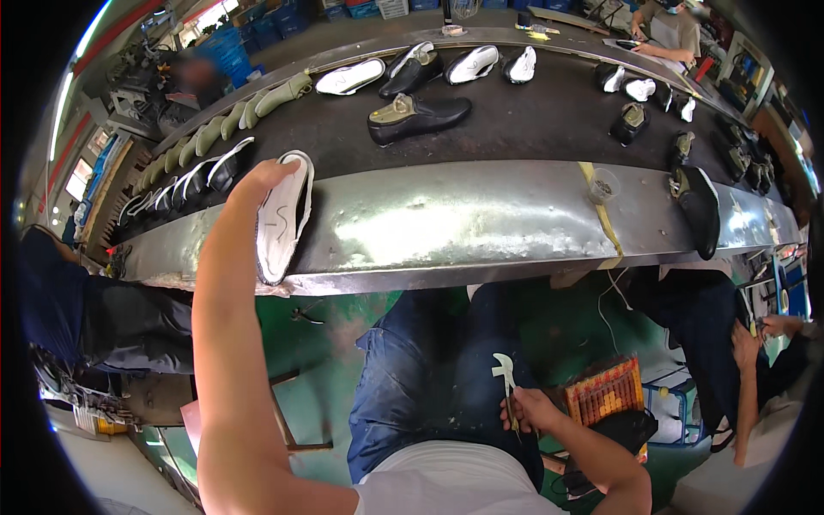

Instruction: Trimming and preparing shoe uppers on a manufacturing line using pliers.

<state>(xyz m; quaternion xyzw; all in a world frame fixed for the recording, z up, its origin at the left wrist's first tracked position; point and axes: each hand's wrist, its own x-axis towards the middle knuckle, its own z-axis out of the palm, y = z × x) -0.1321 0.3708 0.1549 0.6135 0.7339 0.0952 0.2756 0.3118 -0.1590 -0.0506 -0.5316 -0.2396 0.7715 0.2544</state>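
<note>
My left hand (273,174) reaches far forward, its fingers closed on the upper end of a white-lined shoe upper (279,227). The upper has a dark edge and a wavy line drawn on its pale side. It stands lengthwise over the metal front strip of the bench, its lower end at the edge. Low over my lap, my right hand (534,410) is wrapped round the handles of a pair of lasting pliers (505,373). Their pale metal head points up and away from me, with nothing in the jaws.
On the dark bench (343,137) lies a black shoe on a green last (416,118). Several green lasts (215,133) and uppers line the left; more uppers (350,77) lie along the back. A clear cup (603,186) and a black shoe (699,210) sit right. Co-workers (674,34) are nearby.
</note>
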